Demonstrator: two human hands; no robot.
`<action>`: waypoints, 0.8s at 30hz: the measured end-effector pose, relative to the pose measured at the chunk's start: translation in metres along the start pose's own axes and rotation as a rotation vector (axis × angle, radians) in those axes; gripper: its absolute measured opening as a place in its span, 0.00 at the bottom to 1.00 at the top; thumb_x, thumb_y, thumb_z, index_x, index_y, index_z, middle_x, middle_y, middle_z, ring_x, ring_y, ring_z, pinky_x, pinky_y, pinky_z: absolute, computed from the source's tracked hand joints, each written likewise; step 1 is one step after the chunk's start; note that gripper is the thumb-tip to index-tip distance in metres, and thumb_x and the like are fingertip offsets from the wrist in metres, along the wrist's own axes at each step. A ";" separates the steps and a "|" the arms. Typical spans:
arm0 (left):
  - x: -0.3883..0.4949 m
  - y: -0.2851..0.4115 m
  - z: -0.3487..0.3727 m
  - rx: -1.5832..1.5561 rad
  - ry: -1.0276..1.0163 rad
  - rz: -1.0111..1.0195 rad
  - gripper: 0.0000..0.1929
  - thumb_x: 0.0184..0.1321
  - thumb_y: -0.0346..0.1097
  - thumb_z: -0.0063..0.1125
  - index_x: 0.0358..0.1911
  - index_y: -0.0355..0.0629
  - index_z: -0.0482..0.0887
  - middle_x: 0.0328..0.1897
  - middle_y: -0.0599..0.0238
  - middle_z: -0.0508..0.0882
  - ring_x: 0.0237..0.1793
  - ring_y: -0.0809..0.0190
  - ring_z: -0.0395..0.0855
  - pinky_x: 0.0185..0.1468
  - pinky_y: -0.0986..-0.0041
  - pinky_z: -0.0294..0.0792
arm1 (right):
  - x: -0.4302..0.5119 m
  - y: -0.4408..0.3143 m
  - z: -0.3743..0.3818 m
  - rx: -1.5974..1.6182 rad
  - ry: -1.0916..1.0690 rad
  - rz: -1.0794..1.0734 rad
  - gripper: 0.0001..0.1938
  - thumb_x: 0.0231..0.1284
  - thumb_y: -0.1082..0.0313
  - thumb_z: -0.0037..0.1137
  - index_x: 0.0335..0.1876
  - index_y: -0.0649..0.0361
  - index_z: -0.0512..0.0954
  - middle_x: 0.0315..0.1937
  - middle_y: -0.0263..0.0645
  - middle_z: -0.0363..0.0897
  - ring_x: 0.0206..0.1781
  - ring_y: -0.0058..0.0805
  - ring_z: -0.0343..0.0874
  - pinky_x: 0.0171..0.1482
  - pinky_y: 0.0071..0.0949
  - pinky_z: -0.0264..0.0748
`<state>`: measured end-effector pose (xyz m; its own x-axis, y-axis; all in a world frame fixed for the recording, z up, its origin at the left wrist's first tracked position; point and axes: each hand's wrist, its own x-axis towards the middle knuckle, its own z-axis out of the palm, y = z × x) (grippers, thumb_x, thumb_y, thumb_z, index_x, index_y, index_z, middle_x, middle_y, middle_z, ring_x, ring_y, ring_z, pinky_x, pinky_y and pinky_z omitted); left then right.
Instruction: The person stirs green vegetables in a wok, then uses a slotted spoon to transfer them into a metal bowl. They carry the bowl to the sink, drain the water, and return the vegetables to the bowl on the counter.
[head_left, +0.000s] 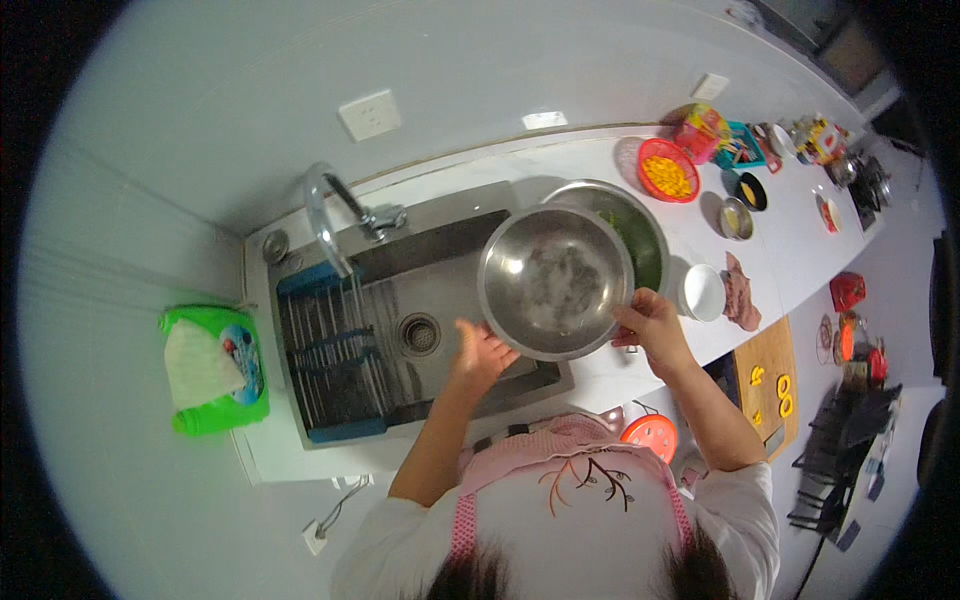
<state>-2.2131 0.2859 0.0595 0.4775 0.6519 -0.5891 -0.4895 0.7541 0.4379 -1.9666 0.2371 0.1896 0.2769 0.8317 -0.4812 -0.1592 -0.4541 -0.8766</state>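
Observation:
A wide stainless-steel bowl (556, 281) is tilted over the sink's right end, and water droplets or a wet sheen show inside it. My right hand (654, 330) pinches its lower right rim, thumb on the inner side. My left hand (482, 354) is by the lower left rim with thumb and fingers spread; whether its fingertips touch the bowl is unclear. Partly hidden behind this bowl, a larger steel basin (651, 255) with green contents stands on the counter. Below and left lies the steel sink (457, 300).
A chrome faucet (319, 217) arches over the sink's left side, above a draining rack (330, 352). To the right are a white bowl (703, 292), a brownish-pink cloth (740, 296) and a red basket (667, 171) of yellow pieces. A green jug (217, 375) stands left.

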 end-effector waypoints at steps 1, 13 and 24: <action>-0.017 0.006 -0.009 0.022 -0.034 0.029 0.48 0.56 0.75 0.24 0.66 0.36 0.52 0.63 0.49 0.67 0.61 0.50 0.69 0.65 0.57 0.61 | 0.005 0.004 0.011 -0.012 -0.032 0.029 0.06 0.58 0.71 0.55 0.34 0.64 0.73 0.27 0.35 0.76 0.26 0.23 0.78 0.30 0.23 0.81; -0.097 0.062 -0.084 0.079 0.494 0.426 0.21 0.57 0.28 0.44 0.54 0.29 0.65 0.44 0.48 0.77 0.34 0.55 0.82 0.27 0.67 0.80 | 0.163 0.028 0.209 -0.767 -0.292 -0.661 0.16 0.67 0.59 0.43 0.36 0.68 0.72 0.22 0.42 0.74 0.22 0.28 0.77 0.28 0.28 0.72; -0.093 0.086 -0.098 0.084 0.554 0.516 0.20 0.56 0.29 0.44 0.52 0.28 0.67 0.46 0.50 0.78 0.36 0.55 0.83 0.28 0.69 0.81 | 0.237 0.054 0.297 -0.866 -0.183 -0.662 0.19 0.61 0.60 0.42 0.26 0.69 0.77 0.30 0.63 0.75 0.37 0.61 0.75 0.43 0.49 0.71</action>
<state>-2.3711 0.2823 0.0852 -0.2434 0.8053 -0.5406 -0.4836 0.3824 0.7873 -2.1914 0.5048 0.0296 -0.0933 0.9952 0.0304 0.7062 0.0876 -0.7026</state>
